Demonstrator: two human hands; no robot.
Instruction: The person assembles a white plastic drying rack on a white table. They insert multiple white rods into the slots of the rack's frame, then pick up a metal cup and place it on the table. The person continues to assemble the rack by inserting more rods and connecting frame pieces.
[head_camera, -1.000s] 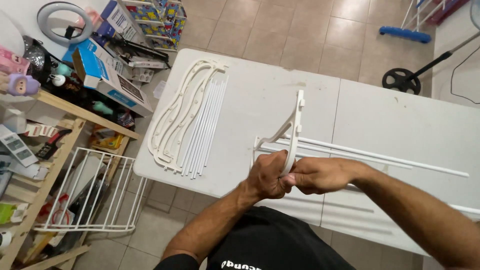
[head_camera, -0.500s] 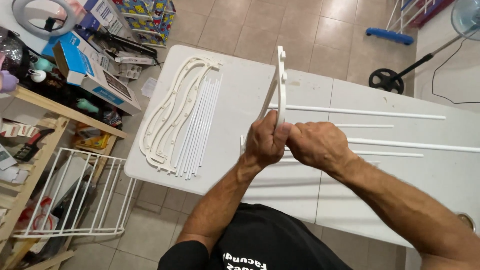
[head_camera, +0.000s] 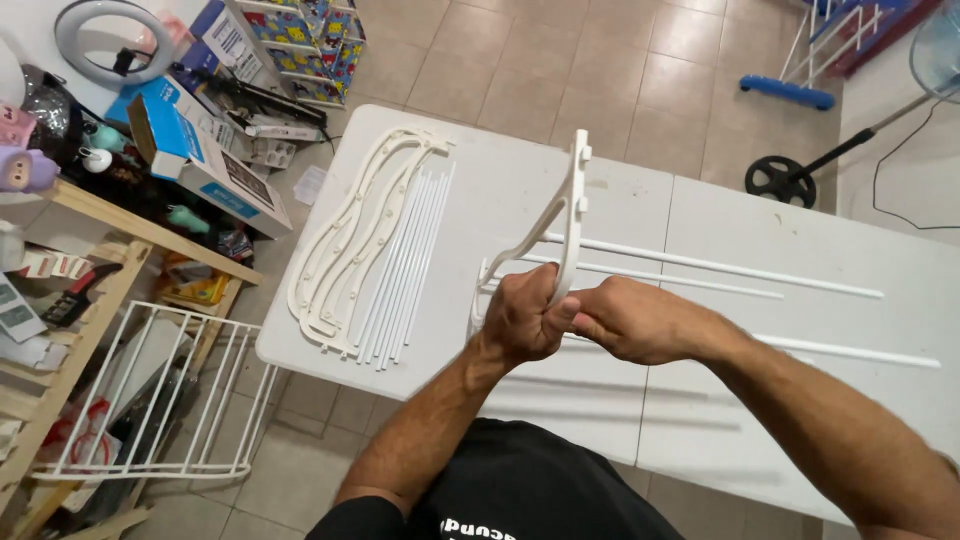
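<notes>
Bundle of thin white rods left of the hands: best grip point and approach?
Probably pinch the rods at their near ends, which stick out past the table edge, coming from the front. They lie flat and close together, so fingers get under only at that overhang. The wavy frames crowd their left side.

Left hand fingers grip the white frame piece; right hand fingers touch it beside them, above the bench.
</notes>
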